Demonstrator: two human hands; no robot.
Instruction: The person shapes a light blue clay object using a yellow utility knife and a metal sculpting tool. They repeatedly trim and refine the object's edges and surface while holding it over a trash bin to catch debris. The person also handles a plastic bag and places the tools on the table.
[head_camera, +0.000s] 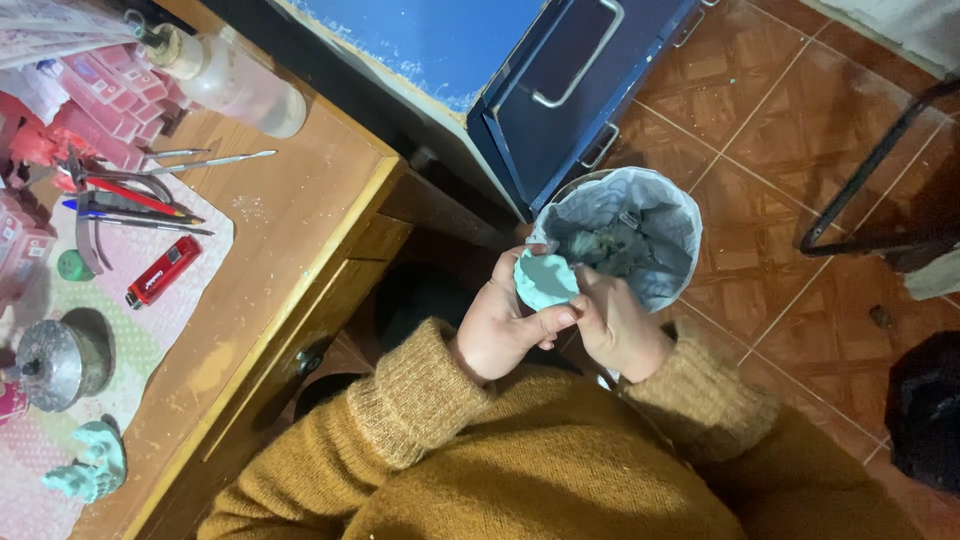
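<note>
Both hands hold a lump of pale green clay (543, 279) over a round bucket (672, 206) lined with a light plastic bag and holding grey-green clay scraps. My left hand (503, 320) cups the lump from the left, thumb pressed on its lower edge. My right hand (618, 325) pinches its right side. Mustard knitted sleeves cover both arms.
A wooden desk (300, 210) at left carries a mat with pencils, metal tools, a red lighter (162, 271), a round metal pot (55, 362), a plastic bottle (235, 82) and a green clay figure (92, 466). A blue metal cabinet (560, 90) stands behind the bucket. A dark chair leg (870, 170) is at right.
</note>
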